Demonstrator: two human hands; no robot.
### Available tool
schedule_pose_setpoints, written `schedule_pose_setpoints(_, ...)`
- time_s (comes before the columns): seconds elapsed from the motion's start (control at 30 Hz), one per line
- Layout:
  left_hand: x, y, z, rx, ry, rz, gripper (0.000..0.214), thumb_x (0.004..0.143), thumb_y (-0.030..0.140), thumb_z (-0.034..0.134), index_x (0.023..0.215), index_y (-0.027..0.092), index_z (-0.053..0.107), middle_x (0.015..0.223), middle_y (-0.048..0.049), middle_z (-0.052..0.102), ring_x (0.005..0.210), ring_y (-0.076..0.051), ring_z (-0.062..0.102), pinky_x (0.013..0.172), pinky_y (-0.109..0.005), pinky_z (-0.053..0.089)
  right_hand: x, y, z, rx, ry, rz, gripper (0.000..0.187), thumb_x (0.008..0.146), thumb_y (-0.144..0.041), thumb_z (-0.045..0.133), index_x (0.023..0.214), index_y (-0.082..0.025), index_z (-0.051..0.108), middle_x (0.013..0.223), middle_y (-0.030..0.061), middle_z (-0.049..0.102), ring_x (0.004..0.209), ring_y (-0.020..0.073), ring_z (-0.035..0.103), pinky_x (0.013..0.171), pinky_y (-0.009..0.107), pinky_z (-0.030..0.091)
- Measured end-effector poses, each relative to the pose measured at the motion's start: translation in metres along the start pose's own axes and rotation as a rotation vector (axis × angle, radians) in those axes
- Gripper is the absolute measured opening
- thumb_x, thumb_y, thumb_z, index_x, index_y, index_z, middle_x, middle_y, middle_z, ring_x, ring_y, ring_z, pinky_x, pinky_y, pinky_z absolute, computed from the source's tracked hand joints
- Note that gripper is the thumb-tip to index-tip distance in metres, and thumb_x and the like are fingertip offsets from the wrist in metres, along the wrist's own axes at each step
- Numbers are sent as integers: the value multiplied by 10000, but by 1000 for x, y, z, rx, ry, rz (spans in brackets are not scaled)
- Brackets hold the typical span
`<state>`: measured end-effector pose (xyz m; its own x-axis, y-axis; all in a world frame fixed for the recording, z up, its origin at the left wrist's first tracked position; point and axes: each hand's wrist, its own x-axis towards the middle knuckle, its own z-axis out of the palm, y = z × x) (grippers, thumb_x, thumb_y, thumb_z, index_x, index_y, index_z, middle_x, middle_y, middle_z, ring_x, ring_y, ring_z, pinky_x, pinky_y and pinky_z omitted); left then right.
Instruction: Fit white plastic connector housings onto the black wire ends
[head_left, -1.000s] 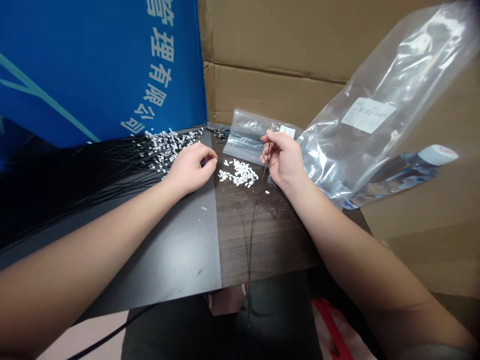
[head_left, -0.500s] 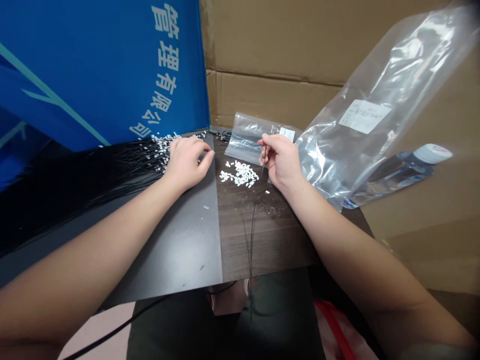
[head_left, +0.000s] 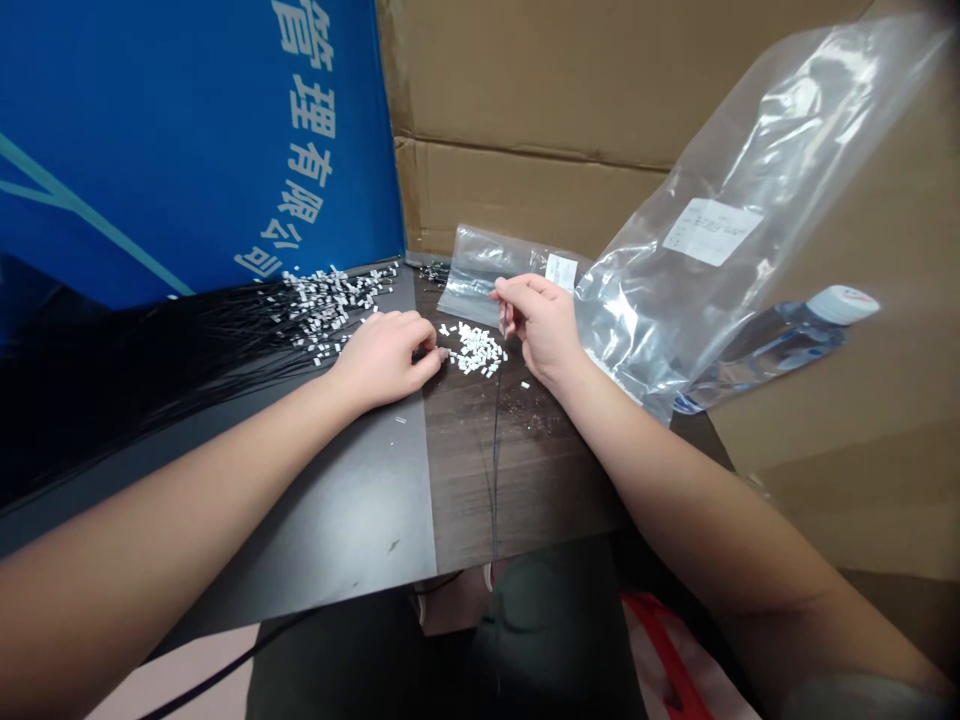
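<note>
A: Hands?
B: Two. Left hand [head_left: 386,360]: fingers curled, thumb and forefinger nearly meeting beside the loose pieces [head_left: 478,350]; whether a piece is between them, cannot tell. Right hand [head_left: 541,325]: thumb and fingertips closed on a wire [head_left: 495,450], which trails down to the counter [head_left: 360,520]'s near edge.
A: Handling note?
B: In my judgement, steady the wire near its tip, pinch lightly, and take pieces singly.
A: Count?
B: Held wire, one. Loose pieces, white, dozens, overlapping; stray piece [head_left: 525,385], one. White-tipped bundle [head_left: 330,300], left: uncountable. Clear bags, two: small bag [head_left: 480,265], large bag [head_left: 750,150]. Bottle [head_left: 772,350], one.
</note>
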<state>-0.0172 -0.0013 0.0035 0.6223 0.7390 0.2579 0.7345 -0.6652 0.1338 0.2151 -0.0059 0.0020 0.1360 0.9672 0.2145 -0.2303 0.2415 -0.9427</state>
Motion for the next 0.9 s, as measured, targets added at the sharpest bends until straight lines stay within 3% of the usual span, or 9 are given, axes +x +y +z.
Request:
schedule_pose_setpoints(0.3,-2,8,-1,23,-50,-34,310,986,498,577,921,203,644,963,-97,737,898,-297,665,795,-425,412,-4,5,4,-59,-48,-2,265,824,-396,830,677,-223,692,584,-28,575,535,97,474,514,270,350)
schedule_pose_setpoints(0.53,-1,3,3,-30,-63,-30,213,972,414,578,940,209,626,972,-88,725,890,-284,651,785,-421,436,-3,10,1,-85,-86,-47,242,857,-388,833,712,-226,727,583,-29,595,519,98,477,506,269,363)
schedule_pose_setpoints(0.73,-3,1,4,-105,106,-1,219,975,381,583,1018,180,658,1109,-126,701,1050,-304,647,952,-465,502,-5,9,2,-118,-84,-50,237,863,-386,824,719,-228,723,586,-30,598,534,104,485,517,273,383)
schedule_pose_setpoints(0.9,-4,0,4,-149,96,81,274,992,375,588,1134,183,723,1313,-133,699,1211,-337,640,1058,-517,478,-6,7,3,-140,-92,-41,223,863,-386,820,730,-225,745,571,-36,580,527,103,479,530,280,395)
